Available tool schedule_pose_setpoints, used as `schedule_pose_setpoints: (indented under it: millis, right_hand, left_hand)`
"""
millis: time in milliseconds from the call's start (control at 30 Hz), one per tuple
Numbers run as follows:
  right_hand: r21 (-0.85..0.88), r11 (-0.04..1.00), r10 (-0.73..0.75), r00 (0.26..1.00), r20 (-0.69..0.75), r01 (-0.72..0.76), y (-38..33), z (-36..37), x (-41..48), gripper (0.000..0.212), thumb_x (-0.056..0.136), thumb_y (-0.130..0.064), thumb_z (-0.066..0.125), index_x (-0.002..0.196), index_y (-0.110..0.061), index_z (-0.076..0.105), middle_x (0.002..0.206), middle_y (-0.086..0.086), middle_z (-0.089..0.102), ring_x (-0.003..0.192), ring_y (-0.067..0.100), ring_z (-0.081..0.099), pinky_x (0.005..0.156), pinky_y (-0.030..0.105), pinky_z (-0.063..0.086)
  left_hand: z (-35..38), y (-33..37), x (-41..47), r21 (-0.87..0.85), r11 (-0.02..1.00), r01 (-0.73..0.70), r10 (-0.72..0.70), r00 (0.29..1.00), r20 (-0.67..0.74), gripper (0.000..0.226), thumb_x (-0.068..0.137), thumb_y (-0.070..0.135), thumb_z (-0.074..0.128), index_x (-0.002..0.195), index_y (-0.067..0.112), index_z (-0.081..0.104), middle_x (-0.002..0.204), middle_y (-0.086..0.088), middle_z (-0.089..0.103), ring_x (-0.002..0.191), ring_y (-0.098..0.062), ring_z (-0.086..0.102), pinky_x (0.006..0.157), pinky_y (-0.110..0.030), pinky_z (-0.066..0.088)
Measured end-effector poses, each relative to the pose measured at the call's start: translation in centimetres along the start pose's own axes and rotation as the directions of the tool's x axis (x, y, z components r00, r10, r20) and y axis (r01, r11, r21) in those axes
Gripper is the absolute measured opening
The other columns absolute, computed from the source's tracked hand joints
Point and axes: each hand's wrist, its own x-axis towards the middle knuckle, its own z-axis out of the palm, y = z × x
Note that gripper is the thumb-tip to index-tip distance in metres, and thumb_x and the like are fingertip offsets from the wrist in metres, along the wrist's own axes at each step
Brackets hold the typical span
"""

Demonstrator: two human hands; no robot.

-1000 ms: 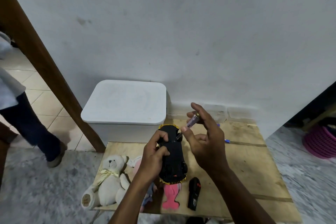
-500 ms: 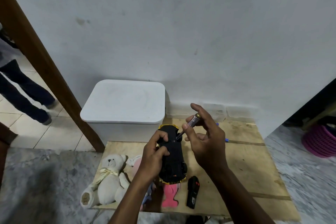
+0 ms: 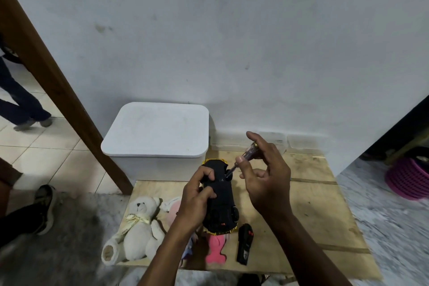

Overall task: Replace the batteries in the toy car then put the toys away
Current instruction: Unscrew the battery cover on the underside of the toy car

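My left hand (image 3: pixel 197 195) grips a black toy car (image 3: pixel 220 199) with gold trim, held upside down above the wooden table (image 3: pixel 313 204). My right hand (image 3: pixel 267 179) pinches a small screwdriver (image 3: pixel 246 157) with a clear purple handle; its tip touches the car's underside near the far end. A black remote control (image 3: pixel 245 244) lies on the table below the car. A white teddy bear (image 3: pixel 139 223) lies at the table's left edge, beside a pink plush toy (image 3: pixel 216 251) that is partly hidden by my left arm.
A white lidded storage bin (image 3: pixel 157 132) stands behind the table against the wall. Clear plastic containers (image 3: pixel 278 140) line the wall. A brown door frame (image 3: pixel 46 69) slants at left, with other people's legs (image 3: pixel 18 100) and a shoe (image 3: pixel 44 206) nearby. A pink basket (image 3: pixel 408 179) sits at right.
The screwdriver stays on the car's underside while my right fingers shift around its handle. The person in the doorway has walked away to the left; another shoe has come in at lower left.
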Motion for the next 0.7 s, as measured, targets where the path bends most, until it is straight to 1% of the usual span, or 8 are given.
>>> schedule_pose_setpoints:
  millis: [67, 167, 233, 333, 433, 567, 633, 700]
  right_hand:
    - [0.026, 0.999, 0.020, 1.000, 0.001, -0.020, 0.34, -0.13, 0.03, 0.065, 0.088, 0.004, 0.068, 0.136, -0.038, 0.053, 0.096, -0.004, 0.060, 0.085, 0.023, 0.066, 0.048, 0.043, 0.058]
    - [0.056, 0.997, 0.052, 0.999, 0.005, -0.052, 0.29, -0.20, -0.02, 0.066, 0.089, 0.009, 0.062, 0.141, -0.031, 0.051, 0.098, -0.001, 0.064, 0.086, 0.022, 0.067, 0.051, 0.045, 0.059]
    - [0.075, 0.995, 0.070, 0.998, 0.005, -0.071, -0.09, -0.24, -0.02, 0.063, 0.089, 0.006, 0.064, 0.136, -0.035, 0.053, 0.100, -0.003, 0.066, 0.088, 0.020, 0.068, 0.050, 0.046, 0.058]
    - [0.030, 0.999, 0.019, 1.000, 0.000, -0.019, -0.37, -0.40, -0.02, 0.058, 0.087, -0.004, 0.074, 0.130, -0.039, 0.057, 0.100, -0.006, 0.061, 0.091, 0.021, 0.065, 0.045, 0.043, 0.057]
    - [0.063, 0.997, 0.037, 0.999, 0.007, -0.037, 0.07, -0.64, -0.05, 0.061, 0.088, 0.001, 0.070, 0.136, -0.034, 0.056, 0.096, -0.001, 0.060, 0.084, 0.025, 0.065, 0.047, 0.046, 0.057]
    - [0.085, 0.994, 0.069, 0.997, 0.024, -0.071, 0.13, -0.89, -0.25, 0.066, 0.090, 0.011, 0.061, 0.140, -0.031, 0.051, 0.098, -0.002, 0.066, 0.092, 0.022, 0.069, 0.055, 0.043, 0.061]
    - [0.081, 0.993, 0.084, 0.996, 0.026, -0.086, -0.08, -0.95, -0.28, 0.063, 0.090, 0.007, 0.063, 0.137, -0.033, 0.053, 0.102, -0.004, 0.068, 0.094, 0.019, 0.070, 0.055, 0.044, 0.061]
    - [0.052, 0.997, 0.050, 0.999, 0.018, -0.050, -0.27, -1.02, -0.30, 0.061, 0.087, 0.002, 0.070, 0.134, -0.036, 0.056, 0.103, -0.006, 0.066, 0.094, 0.020, 0.068, 0.051, 0.041, 0.061]
  left_hand:
    - [0.10, -0.01, -0.08, 0.001, 1.000, -0.002, 0.002, 1.000, -0.003, 0.023, 0.065, 0.004, 0.048, 0.085, 0.015, 0.047, 0.082, 0.004, 0.056, 0.069, -0.012, 0.054, 0.052, -0.023, 0.044]
    - [0.18, -0.05, -0.07, 0.016, 1.000, -0.007, 0.007, 1.000, -0.004, 0.025, 0.064, 0.004, 0.048, 0.081, 0.021, 0.049, 0.082, 0.001, 0.053, 0.070, -0.015, 0.049, 0.054, -0.025, 0.040]
    - [0.30, 0.07, -0.10, 0.004, 1.000, -0.008, 0.008, 1.000, 0.000, 0.025, 0.064, 0.003, 0.047, 0.080, 0.022, 0.049, 0.079, 0.002, 0.052, 0.067, -0.016, 0.046, 0.053, -0.025, 0.039]
    - [0.50, 0.26, -0.13, -0.028, 1.000, -0.007, 0.007, 1.000, 0.004, 0.024, 0.064, 0.002, 0.046, 0.083, 0.014, 0.046, 0.077, 0.005, 0.055, 0.064, -0.014, 0.049, 0.050, -0.024, 0.041]
    - [0.57, 0.30, -0.24, -0.036, 0.999, -0.002, 0.002, 1.000, 0.001, 0.024, 0.064, 0.002, 0.046, 0.086, 0.010, 0.044, 0.077, 0.004, 0.055, 0.063, -0.015, 0.051, 0.049, -0.024, 0.043]
    - [0.50, 0.20, -0.27, -0.015, 1.000, 0.006, -0.006, 1.000, -0.005, 0.024, 0.064, 0.003, 0.046, 0.082, 0.018, 0.048, 0.078, 0.003, 0.054, 0.067, -0.019, 0.049, 0.051, -0.027, 0.041]
    - [0.61, 0.24, -0.26, -0.013, 1.000, 0.002, -0.002, 1.000, -0.006, 0.025, 0.064, 0.002, 0.046, 0.080, 0.021, 0.049, 0.077, 0.003, 0.054, 0.066, -0.019, 0.048, 0.051, -0.026, 0.040]
    - [0.81, 0.41, -0.24, -0.019, 1.000, -0.004, 0.004, 1.000, 0.002, 0.025, 0.064, 0.002, 0.046, 0.079, 0.022, 0.049, 0.077, 0.005, 0.055, 0.066, -0.017, 0.049, 0.051, -0.025, 0.041]
